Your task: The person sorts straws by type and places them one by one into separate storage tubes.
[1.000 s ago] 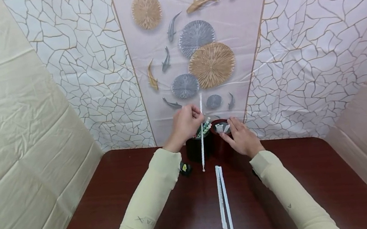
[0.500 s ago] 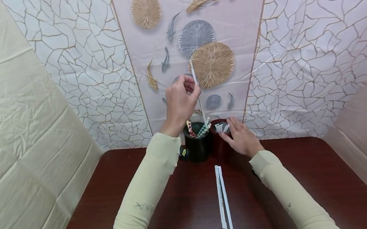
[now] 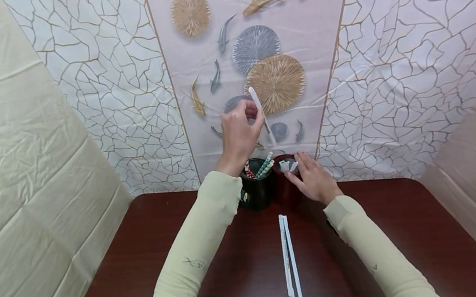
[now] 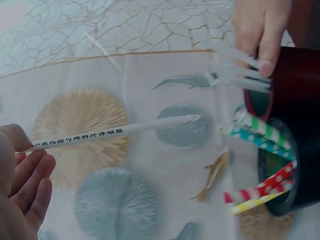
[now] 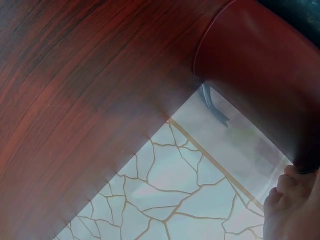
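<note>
My left hand (image 3: 240, 130) pinches a white paper-wrapped straw (image 3: 256, 100) near its upper part, raised above the cups. In the left wrist view dark printed characters run along that wrapped straw (image 4: 105, 135), whose far end points toward the cups. Below it stands a black cup (image 3: 260, 195) with red, green, teal and yellow patterned straws (image 4: 265, 137) in it. Beside that, a dark red cup (image 3: 288, 191) contains several white wrapped straws (image 4: 240, 77). My right hand (image 3: 315, 180) holds the red cup at its rim, thumb in front and fingers on the far side.
Two more white wrapped straws (image 3: 286, 259) lie side by side on the dark wood table (image 3: 221, 284), nearer to me. A patterned cloth (image 3: 351, 101) hangs close behind the cups, and plain beige cloth (image 3: 42, 198) lines the left side.
My left hand has risen with the wrapped straw from beside the black cup, then shifted slightly right and down; the straw's tilt has changed. My right hand stays at the red cup.
</note>
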The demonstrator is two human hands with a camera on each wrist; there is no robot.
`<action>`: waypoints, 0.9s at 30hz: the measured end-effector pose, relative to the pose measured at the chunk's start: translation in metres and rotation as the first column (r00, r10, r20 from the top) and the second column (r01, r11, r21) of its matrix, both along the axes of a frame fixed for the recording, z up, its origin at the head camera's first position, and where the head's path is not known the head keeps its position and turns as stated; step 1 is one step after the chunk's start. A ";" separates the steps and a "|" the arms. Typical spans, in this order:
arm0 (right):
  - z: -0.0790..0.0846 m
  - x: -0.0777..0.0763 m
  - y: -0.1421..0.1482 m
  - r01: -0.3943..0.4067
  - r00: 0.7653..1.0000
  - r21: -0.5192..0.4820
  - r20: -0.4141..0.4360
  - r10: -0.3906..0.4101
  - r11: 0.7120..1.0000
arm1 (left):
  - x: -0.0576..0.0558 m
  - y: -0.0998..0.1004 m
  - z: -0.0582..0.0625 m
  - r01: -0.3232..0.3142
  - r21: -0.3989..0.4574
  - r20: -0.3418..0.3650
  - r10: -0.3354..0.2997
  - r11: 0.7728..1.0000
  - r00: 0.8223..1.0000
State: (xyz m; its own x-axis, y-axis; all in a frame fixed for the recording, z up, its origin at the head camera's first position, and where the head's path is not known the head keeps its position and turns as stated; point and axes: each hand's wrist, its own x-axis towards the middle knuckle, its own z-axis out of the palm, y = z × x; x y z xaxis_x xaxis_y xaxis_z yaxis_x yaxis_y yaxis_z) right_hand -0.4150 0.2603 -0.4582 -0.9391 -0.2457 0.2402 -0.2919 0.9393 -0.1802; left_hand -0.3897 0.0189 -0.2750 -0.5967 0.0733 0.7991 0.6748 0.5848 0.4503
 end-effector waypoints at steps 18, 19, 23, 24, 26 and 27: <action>-0.003 -0.001 0.002 0.000 1.000 -0.002 0.007 0.000 1.000 | -0.005 0.025 -0.049 0.014 -0.313 0.187 0.047 0.950 0.981; -0.003 -0.002 0.001 0.001 1.000 -0.002 0.005 -0.001 1.000 | -0.005 0.024 -0.050 0.032 -0.351 0.221 0.049 0.936 0.974; -0.002 -0.001 0.000 0.005 1.000 -0.009 0.002 -0.005 1.000 | -0.003 0.017 -0.054 0.085 -0.397 0.314 0.048 0.914 0.948; -0.002 -0.001 0.000 0.006 1.000 -0.015 0.004 -0.006 1.000 | -0.003 0.015 -0.055 0.085 -0.396 0.318 0.050 0.914 0.947; -0.002 -0.001 0.000 0.007 1.000 -0.019 0.004 -0.007 1.000 | 0.000 0.011 -0.056 0.089 -0.392 0.327 0.048 0.916 0.944; -0.003 -0.001 0.000 0.008 1.000 -0.020 0.005 -0.008 1.000 | 0.001 0.009 -0.056 0.090 -0.396 0.328 0.049 0.914 0.944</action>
State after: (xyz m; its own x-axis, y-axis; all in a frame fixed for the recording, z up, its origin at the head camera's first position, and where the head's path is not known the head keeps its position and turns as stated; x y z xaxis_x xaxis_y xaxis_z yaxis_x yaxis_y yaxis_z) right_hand -0.4159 0.2607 -0.4607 -0.9420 -0.2338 0.2408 -0.2839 0.9377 -0.2004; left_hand -0.3882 0.0279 -0.3311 -0.8112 0.3597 0.4611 0.5457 0.7490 0.3758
